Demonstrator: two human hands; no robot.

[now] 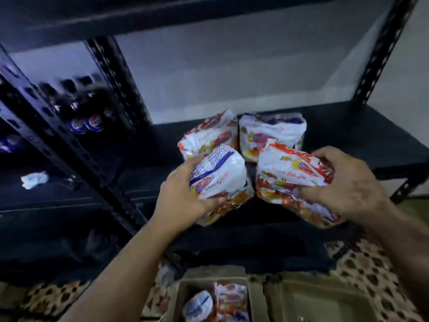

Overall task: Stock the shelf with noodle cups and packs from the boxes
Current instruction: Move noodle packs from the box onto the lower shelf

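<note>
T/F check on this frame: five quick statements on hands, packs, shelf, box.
1. Each hand holds noodle packs: left hand, right hand. True.
2. Two packs already stand at the back of the shelf. True.
3. The box below is empty. False: packs lie in it.
4. The neighbouring shelf on the left holds noodle cups. False: dark bottles stand there.
5. The right hand is open and touches nothing. False: its fingers curl round a bundle of packs.
</note>
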